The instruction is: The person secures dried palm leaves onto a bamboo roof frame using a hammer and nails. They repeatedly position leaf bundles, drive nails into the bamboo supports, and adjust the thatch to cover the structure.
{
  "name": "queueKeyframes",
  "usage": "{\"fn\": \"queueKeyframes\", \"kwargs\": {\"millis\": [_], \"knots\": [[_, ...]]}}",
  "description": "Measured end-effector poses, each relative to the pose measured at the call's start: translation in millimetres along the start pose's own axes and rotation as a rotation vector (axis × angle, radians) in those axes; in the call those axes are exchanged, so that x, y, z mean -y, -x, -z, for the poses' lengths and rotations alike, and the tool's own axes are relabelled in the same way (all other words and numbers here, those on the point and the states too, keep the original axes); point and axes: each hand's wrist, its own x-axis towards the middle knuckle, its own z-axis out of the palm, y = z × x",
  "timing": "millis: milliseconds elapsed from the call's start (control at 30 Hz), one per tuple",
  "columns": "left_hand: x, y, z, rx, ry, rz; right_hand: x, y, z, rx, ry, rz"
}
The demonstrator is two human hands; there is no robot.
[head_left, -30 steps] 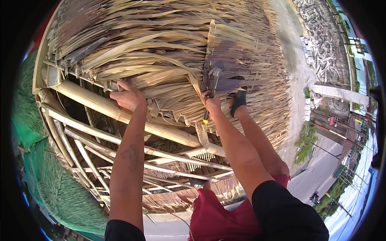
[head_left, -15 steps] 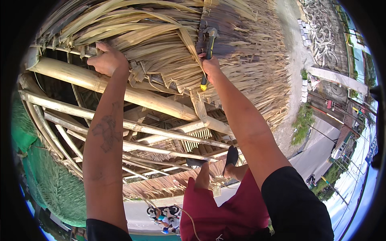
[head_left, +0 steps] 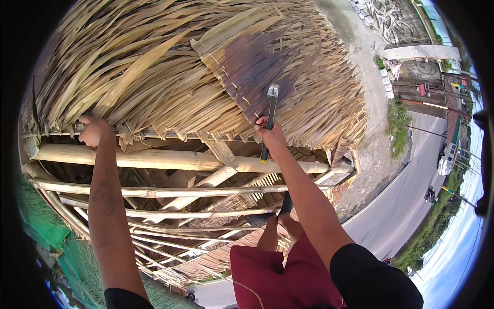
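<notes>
My left hand is closed on the lower edge of a dry palm-leaf thatch panel at the left. In my right hand is a hammer with a black and yellow handle. Its metal head points up, over a dark purplish patch on the thatch. The right fingers wrap the handle beside a stitched, bound thatch edge that slants across the roof. Just below both hands runs a thick bamboo pole.
Below are thinner bamboo rails with open gaps between them. My feet stand among the bamboo, under red shorts. Green netting covers thatch at lower left. A road with vehicles lies far below at right.
The view has turned, so the bamboo pole now runs nearly level. My left hand appears farther left and lower. The right hand and hammer appear lower. Both hands keep their hold.
</notes>
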Motion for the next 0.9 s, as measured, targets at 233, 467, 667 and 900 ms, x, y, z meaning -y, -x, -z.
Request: {"fn": "queueKeyframes", "kwargs": {"millis": [233,467,667,900], "knots": [[-8.6,-9.4,-10.6,0.031,-0.066,0.035,-67.6,-52.0,13.6,-0.084,-0.118,0.042],[-25.8,-8.0,-7.2,0.0,-0.24,0.012,-61.6,-63.8,6.0,-0.092,0.032,-0.055],[-17.7,-8.6,-7.7,-0.039,-0.294,-0.011,-60.7,-69.1,10.6,-0.049,0.067,-0.158],[-17.7,-21.0,-6.5,-0.115,-0.375,-0.034,-57.4,-70.1,9.1,-0.007,-0.044,-0.056]]}}
